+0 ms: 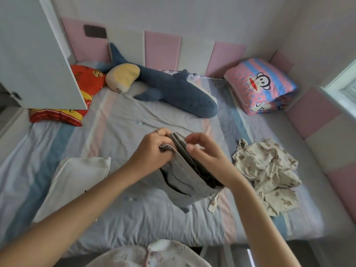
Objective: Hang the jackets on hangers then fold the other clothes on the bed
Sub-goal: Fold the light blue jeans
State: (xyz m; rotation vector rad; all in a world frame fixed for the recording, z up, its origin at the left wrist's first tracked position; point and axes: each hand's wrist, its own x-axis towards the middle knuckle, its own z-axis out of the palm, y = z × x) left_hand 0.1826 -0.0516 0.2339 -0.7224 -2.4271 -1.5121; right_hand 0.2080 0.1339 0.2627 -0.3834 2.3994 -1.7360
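Note:
A grey garment (185,176), folded into a thick bundle, is lifted above the middle of the bed (134,224). My left hand (156,149) grips its upper edge from the left. My right hand (202,153) pinches the same edge from the right, with fingers tucked into the folds. A crumpled cream garment with a bear print (269,174) lies on the bed to the right. A folded white garment (77,182) lies flat on the left, partly under my left forearm.
A blue plush shark (173,89) and a round beige cushion (123,78) lie at the back. A folded pink and blue quilt (260,85) sits back right, a red pillow (84,89) back left. A white cupboard door (36,54) hangs open on the left.

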